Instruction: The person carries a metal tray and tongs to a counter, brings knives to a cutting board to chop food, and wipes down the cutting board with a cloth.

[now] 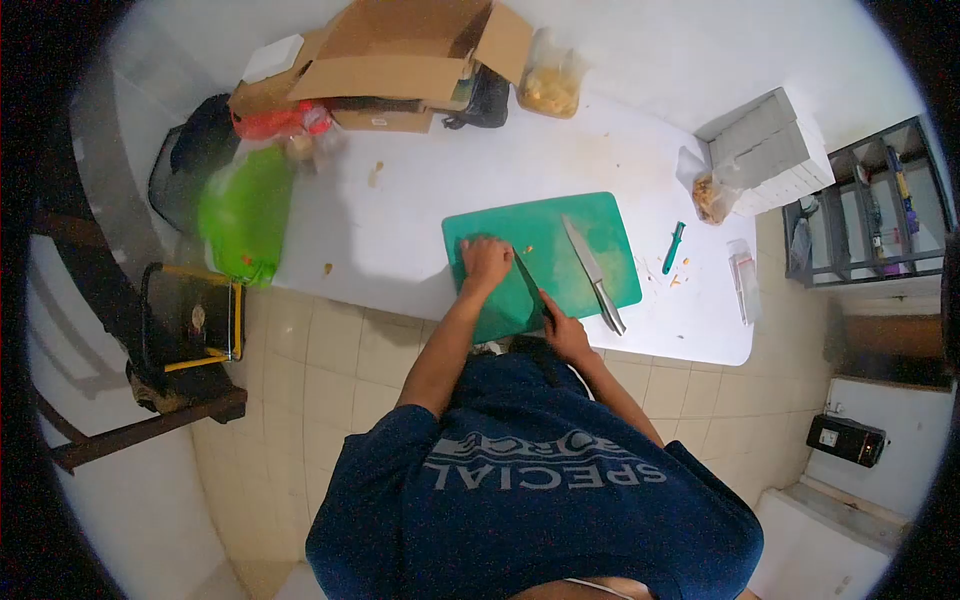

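Note:
A green cutting board (606, 218) lies near the front edge of the white table. On its left part rests my left hand (487, 260), fingers curled down; whatever they hold is hidden beneath them. My right hand (567, 337) grips the dark handle of a knife (528, 275), whose blade points up and left, its tip beside my left fingers. A small yellowish scrap (529, 249) sits close to that blade. To the right, a larger knife (586, 252) with a metal handle lies across the board, touched by neither hand.
Right of the board are a green peeler (674, 248), scattered scraps, a bag of peelings (710, 200) and stacked white boxes (765, 155). Along the back stand a cardboard box (385, 50) and a bag of yellow pieces (550, 90). A bright green bag (245, 215) occupies the left end.

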### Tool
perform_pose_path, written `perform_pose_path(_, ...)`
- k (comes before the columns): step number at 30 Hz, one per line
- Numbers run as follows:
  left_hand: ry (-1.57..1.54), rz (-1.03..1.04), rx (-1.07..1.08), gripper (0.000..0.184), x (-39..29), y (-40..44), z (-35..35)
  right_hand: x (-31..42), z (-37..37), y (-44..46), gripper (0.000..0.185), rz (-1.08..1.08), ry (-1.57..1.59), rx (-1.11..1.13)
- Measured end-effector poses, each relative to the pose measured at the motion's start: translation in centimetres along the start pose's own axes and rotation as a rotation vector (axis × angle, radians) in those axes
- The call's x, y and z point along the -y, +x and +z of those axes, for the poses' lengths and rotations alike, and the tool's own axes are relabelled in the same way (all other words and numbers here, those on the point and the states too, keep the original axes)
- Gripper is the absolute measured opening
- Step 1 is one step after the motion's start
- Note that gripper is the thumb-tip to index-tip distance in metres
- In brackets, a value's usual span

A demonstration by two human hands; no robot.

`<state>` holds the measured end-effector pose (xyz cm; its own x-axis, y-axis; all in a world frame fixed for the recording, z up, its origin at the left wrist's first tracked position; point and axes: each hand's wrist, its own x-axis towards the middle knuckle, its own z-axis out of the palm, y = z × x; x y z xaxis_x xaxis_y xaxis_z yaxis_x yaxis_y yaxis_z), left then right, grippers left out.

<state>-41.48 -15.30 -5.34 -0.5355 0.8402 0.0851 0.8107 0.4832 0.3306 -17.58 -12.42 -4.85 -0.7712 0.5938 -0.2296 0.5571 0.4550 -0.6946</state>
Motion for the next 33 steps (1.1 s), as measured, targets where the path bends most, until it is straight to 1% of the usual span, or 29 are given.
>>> perform_pose_path(2,0.029,0.022,-0.038,0.006,0.0,-0.2,0.4,-0.5,-0.5,-1.5,0.065,0.008,-0.035,0.035)
perform_pose_path(3,-0.001,0.003,-0.011,0.005,0.0,-0.3,0.7,0.0,-1.2,-2.1,0.065,0.006,-0.037,0.028)
perform_pose_path(5,-0.032,-0.009,0.011,0.006,-0.1,-0.4,0.5,0.7,-2.6,-3.3,0.063,0.1,-0.114,0.148)
perform_pose_path(6,-0.027,-0.005,0.025,0.006,-0.3,-0.5,0.2,0.3,-2.8,-3.7,0.063,0.098,-0.116,0.14)
perform_pose_path(8,-0.022,-0.001,0.04,0.006,-0.4,-1.1,-0.1,-0.2,-3.4,-4.7,0.06,0.028,0.015,0.151)
perform_pose_path(9,-0.02,-0.029,0.048,0.006,-0.2,-1.7,0.0,0.0,-3.4,-5.3,0.06,0.029,0.016,0.152)
perform_pose_path(11,-0.018,-0.058,0.056,0.008,0.2,-2.1,0.4,0.3,-3.4,-6.2,0.058,0.117,0.262,0.049)
perform_pose_path(12,-0.026,-0.044,-0.006,0.01,0.5,-2.1,0.8,0.4,-3.3,-6.4,0.058,0.074,0.28,-0.037)
perform_pose_path(13,-0.033,-0.031,-0.068,0.012,0.8,-2.0,1.3,0.6,-3.3,-6.4,0.058,0.075,0.281,-0.036)
perform_pose_path(14,-0.033,-0.031,-0.067,0.012,0.4,-1.9,0.7,1.2,-3.6,-6.2,0.058,0.103,0.352,-0.078)
perform_pose_path(15,-0.055,-0.054,-0.012,0.013,-0.3,-1.8,-0.5,1.4,-3.7,-6.0,0.058,0.132,0.423,-0.119)
perform_pose_path(16,-0.078,-0.076,0.042,0.014,-1.0,-1.6,-1.6,1.1,-3.5,-5.6,0.058,0.133,0.424,-0.119)
perform_pose_path(18,-0.081,-0.076,0.048,0.013,-1.6,-1.0,-1.5,0.2,-2.9,-4.5,0.058,0.048,0.523,-0.205)
perform_pose_path(20,-0.085,-0.073,0.067,0.012,-1.9,-0.6,-0.8,-0.4,-2.4,-4.1,0.058,0.06,0.532,-0.193)
perform_pose_path(22,-0.024,-0.025,0.071,0.01,-1.9,-0.3,0.3,-0.9,-2.1,-4.0,0.057,0.085,0.547,-0.181)
perform_pose_path(24,0.007,-0.023,0.061,0.009,-1.8,0.4,1.8,-1.2,-2.3,-3.5,0.057,-0.005,0.444,-0.223)
perform_pose_path(25,0.037,-0.022,0.036,0.009,-1.7,0.8,2.6,-1.4,-2.5,-3.1,0.057,0.009,0.449,-0.221)
perform_pose_path(26,0.037,-0.02,0.05,0.009,-2.2,1.4,2.5,-1.4,-2.8,-2.6,0.058,0.085,0.409,-0.199)
perform_pose_path(27,-0.038,-0.036,0.08,0.011,-2.9,2.1,1.9,-1.3,-3.4,-2.1,0.059,0.162,0.369,-0.176)
perform_pose_path(28,-0.114,-0.052,0.109,0.013,-3.8,2.6,1.3,-1.3,-4.0,-1.6,0.059,0.176,0.374,-0.173)
perform_pose_path(29,-0.114,-0.051,0.123,0.013,-4.6,2.9,1.5,-1.0,-5.0,-1.2,0.061,0.214,0.264,-0.162)
perform_pose_path(30,-0.141,-0.042,0.023,0.02,-5.1,3.0,1.8,-0.9,-5.7,-0.7,0.063,0.251,0.158,-0.149)
perform_pose_path(31,-0.169,-0.033,-0.078,0.028,-5.6,3.2,2.0,-0.9,-6.3,-0.1,0.063,0.264,0.168,-0.145)
perform_pose_path(32,-0.16,-0.033,-0.076,0.028,-5.9,3.7,1.9,-1.2,-7.1,1.0,0.067,0.191,0.06,-0.201)
perform_pose_path(33,-0.124,0.014,-0.113,0.038,-6.3,4.0,1.8,-1.6,-7.7,2.0,0.071,0.119,-0.047,-0.258)
